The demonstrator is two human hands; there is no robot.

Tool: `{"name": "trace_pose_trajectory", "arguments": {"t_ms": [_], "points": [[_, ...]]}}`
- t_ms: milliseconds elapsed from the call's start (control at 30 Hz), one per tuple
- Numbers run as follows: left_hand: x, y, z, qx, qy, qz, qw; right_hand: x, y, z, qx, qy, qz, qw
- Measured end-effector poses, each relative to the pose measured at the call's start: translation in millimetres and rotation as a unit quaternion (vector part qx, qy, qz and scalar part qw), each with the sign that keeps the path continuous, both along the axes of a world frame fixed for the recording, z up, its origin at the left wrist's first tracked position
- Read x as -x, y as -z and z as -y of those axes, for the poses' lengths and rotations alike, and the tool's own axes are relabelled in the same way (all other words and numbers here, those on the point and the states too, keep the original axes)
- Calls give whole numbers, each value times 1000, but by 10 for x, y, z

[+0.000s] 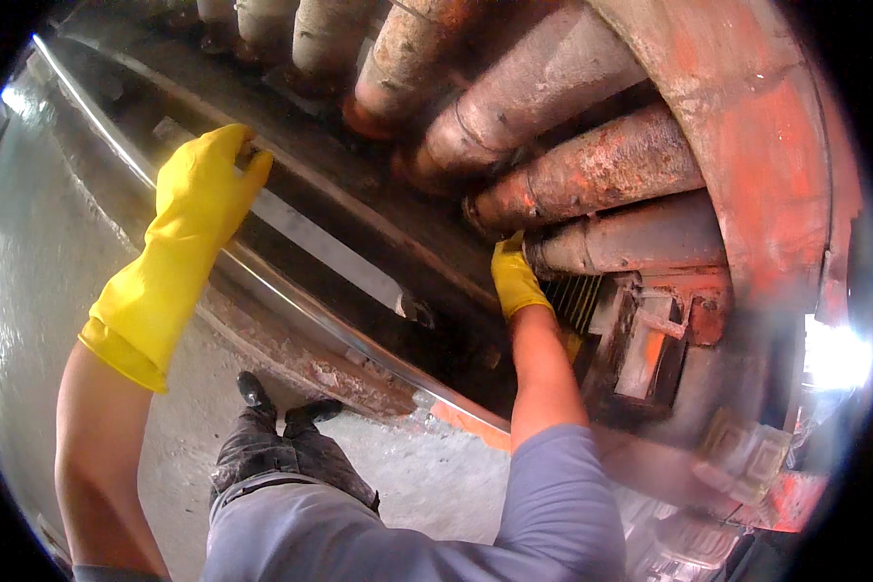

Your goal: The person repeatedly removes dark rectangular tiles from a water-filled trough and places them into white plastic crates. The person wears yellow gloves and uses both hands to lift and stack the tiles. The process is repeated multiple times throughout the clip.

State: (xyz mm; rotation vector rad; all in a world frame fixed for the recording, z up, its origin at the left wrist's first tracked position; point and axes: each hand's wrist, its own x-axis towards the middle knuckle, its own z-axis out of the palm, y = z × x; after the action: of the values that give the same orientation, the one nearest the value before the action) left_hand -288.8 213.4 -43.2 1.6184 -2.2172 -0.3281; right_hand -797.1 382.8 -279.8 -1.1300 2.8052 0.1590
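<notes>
Both hands wear long yellow rubber gloves. My left hand (202, 184) is raised at the left, its fingers and thumb closed round the edge of a dark, dirty metal beam (344, 199). Farther right, my right hand (516, 277) reaches in beside the lower end of a rusty roller (592, 175). Its fingers look curled in, but what they hold, if anything, is hidden. Just above and right of that glove lies another grimy roller (640, 236). Thin yellowish rods (574, 299) show beside the right wrist.
More rollers (529, 92) fan out along the top under a curved red-orange frame (747, 116). A shiny metal rail (306, 312) crosses before my body. A metal bracket (647, 349) sits at the right, with clear plastic containers (744, 446) below it. Grey floor (427, 456) lies underfoot.
</notes>
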Motion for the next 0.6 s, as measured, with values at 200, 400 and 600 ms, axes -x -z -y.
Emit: {"name": "trace_pose_trajectory", "arguments": {"t_ms": [200, 400, 600], "points": [[-41, -12, -63, 7, 0, -1, 1000, 51, 161, 21, -7, -49, -24, 998], [-118, 1, -215, 10, 29, -9, 999, 454, 634, -235, -38, -107, -192, 975], [-430, 90, -491, 30, 4, -5, 1000, -521, -267, -62, -179, -123, -109, 970]]}}
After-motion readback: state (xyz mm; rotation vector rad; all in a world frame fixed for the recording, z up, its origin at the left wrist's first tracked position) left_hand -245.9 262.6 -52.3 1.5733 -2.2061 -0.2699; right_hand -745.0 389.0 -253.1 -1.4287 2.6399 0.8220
